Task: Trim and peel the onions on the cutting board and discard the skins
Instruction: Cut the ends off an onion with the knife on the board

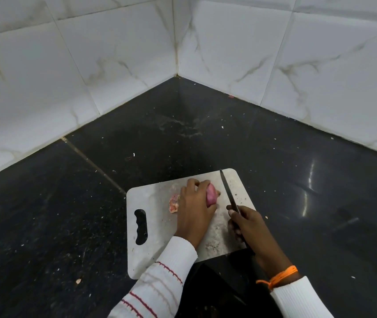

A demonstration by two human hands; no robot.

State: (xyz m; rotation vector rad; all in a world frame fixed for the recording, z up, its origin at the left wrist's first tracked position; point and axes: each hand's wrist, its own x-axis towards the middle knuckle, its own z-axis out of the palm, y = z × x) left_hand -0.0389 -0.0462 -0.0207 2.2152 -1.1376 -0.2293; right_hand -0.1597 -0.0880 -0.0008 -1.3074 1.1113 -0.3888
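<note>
A pink-purple onion (212, 196) lies on the grey cutting board (150, 198). My left hand (195, 207) covers most of the onion and grips it from above. My right hand (247, 224) grips the handle of a dark knife (228, 192). The blade points away from me and stands just right of the onion's exposed end, close to it. A crumpled piece of pinkish onion skin (174, 203) lies on the board, left of my left hand.
The board sits on a black stone counter (68, 214) in a corner of white marble-pattern wall tiles (114, 53). Small white crumbs and a skin scrap (78, 281) dot the counter. The board has a handle cut-out (141, 226) at its left.
</note>
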